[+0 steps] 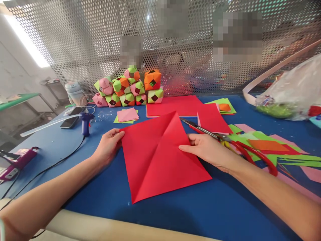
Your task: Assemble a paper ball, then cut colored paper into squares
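Note:
A square sheet of red paper (pixel 150 160) is held up over the blue table, with a diagonal crease running across it from its near corner to its far one. My left hand (pixel 109 144) pinches the sheet's left corner between thumb and fingers. On the opposite side, my right hand (pixel 200 147) grips the right edge, thumb on top and fingers underneath. Close behind my right hand lie red-handled scissors (pixel 240 145), partly covered by my hand and wrist. A smaller red paper piece (pixel 213 118) rests just beyond the scissors.
Folded paper balls (pixel 127 90) are stacked along the perforated metal screen (pixel 105 43). A red paper stack (pixel 175 103) lies at the back. Coloured scraps (pixel 273 147) cover the right side. A blue glue gun (pixel 86 124), a phone (pixel 72 117) and a purple power strip (pixel 18 164) are leftward.

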The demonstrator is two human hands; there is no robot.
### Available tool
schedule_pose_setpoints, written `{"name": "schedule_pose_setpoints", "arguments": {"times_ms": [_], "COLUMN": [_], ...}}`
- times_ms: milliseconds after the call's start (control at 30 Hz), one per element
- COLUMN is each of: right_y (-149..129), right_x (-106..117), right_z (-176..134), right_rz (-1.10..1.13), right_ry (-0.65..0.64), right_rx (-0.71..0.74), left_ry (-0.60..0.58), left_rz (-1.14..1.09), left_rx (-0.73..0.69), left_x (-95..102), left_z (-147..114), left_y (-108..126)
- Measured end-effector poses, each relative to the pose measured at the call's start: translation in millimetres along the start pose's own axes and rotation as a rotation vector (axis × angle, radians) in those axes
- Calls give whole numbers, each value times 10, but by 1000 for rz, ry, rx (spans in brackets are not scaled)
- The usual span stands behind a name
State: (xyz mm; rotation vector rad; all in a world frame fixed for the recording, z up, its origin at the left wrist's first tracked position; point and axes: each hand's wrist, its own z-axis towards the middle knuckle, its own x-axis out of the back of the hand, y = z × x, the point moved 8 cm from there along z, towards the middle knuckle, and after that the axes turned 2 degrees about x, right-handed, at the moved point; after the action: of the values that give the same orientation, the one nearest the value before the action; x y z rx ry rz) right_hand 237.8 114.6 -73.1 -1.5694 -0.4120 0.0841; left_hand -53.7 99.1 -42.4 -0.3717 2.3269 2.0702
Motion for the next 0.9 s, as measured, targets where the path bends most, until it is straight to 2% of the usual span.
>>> {"name": "schedule_pose_setpoints", "arguments": {"times_ms": [100,167,433,567,667,800,900], "right_y": [59,47,-55,2,-9,-160,-180], "right_x": [-58,-69,-64,24,23,-88,-141], "right_z": [-9,-21,-45,-20,-16,-6,8], "right_rz": [90,124,398,444,513,547,534], "right_ry": [-72,-70,41,85,88,7,-6], "right_rx": [-85,-99,-192,-244,-227,-99,-118], "left_ry": [-11,-36,-153,-279,-353,-303,-298], "left_rz": [5,7,16,-29,-55,-46,-25], "left_rx": [-2,-2,-33,38,107,98,62], "left_x": [30,17,-90,-229,-332,-337,-351], "left_z": [26,29,-3,-81,-147,-147,-136], "left_y": [11,15,61,1,-66,-54,-2]}}
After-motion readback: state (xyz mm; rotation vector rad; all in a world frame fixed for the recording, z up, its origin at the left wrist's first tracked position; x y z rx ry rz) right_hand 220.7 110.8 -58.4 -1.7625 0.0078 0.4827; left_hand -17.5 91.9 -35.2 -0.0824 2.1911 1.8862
